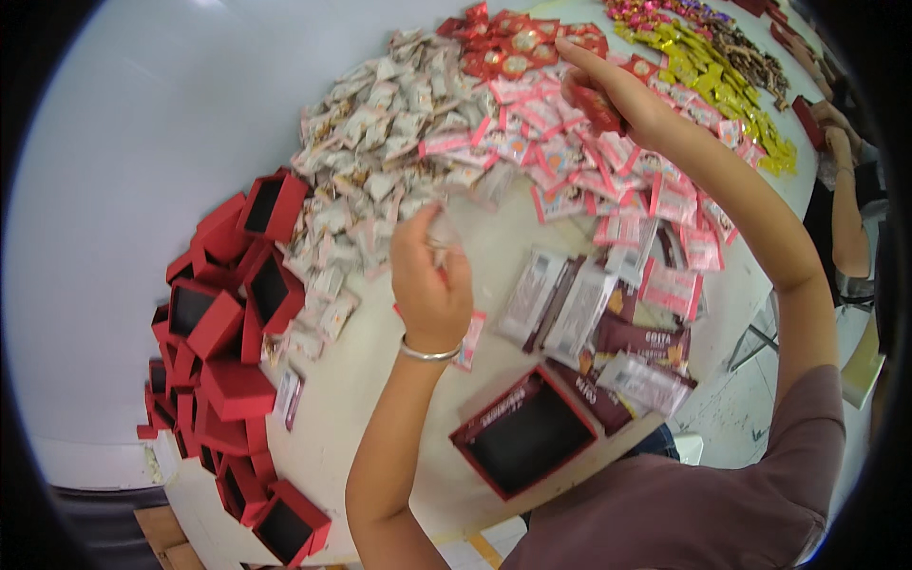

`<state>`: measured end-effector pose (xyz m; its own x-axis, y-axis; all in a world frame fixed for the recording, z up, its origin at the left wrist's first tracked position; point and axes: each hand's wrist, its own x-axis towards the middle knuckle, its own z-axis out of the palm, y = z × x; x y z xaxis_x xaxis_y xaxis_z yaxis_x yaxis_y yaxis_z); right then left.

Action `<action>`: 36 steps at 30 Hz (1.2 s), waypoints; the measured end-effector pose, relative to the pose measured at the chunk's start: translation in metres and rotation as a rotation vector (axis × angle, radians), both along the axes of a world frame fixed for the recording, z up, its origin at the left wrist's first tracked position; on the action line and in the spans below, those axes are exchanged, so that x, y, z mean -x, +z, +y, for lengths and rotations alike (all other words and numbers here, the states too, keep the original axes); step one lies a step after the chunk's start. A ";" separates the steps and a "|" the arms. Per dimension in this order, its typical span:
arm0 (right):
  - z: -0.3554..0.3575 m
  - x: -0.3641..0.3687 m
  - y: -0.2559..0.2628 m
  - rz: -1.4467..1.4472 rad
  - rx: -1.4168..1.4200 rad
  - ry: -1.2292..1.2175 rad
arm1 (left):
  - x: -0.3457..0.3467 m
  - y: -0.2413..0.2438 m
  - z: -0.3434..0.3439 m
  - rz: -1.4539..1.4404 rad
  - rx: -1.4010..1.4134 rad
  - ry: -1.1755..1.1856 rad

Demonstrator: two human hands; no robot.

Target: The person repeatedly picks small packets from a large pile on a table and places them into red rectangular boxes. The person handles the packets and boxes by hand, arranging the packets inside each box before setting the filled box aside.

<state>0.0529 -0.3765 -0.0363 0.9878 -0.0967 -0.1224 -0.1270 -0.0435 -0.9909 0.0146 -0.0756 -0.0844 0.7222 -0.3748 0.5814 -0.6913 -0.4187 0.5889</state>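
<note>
My left hand [431, 278], with a silver bangle at its wrist, is curled around small wrapped packets; a blurred clear-white one [443, 226] shows at its fingers, with a bit of red below. Higher up at right, my right hand [623, 100] grips a red packet [597, 108], index finger stretched out over the heap of red packets [516, 46]. Beneath that hand spread pink-and-white packets [563, 160]. A white-wrapped heap [377, 121] lies beyond my left hand. Before me rests an uncovered red box with a black inside [531, 442]; a maroon packet stands along its inner side.
Red boxes [228, 388] are piled along the table's left side. Maroon biscuit packets [645, 342] lie near the front edge. Yellow packets [712, 78] and brown-wrapped pieces [748, 57] are heaped farther off. At far right, another person's hands [837, 128] hold a red box [807, 122].
</note>
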 end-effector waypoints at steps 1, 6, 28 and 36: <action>0.016 0.016 -0.001 -0.002 -0.071 0.036 | 0.017 0.007 0.009 0.214 0.159 -0.048; 0.072 0.100 0.000 0.180 -0.323 0.511 | 0.103 0.032 0.070 0.617 0.172 -0.135; 0.158 0.204 -0.004 -0.064 0.737 0.893 | 0.174 0.010 0.079 0.033 -0.280 -0.371; 0.165 0.219 -0.032 -0.437 0.911 0.830 | 0.178 0.002 0.083 0.038 -0.519 -0.283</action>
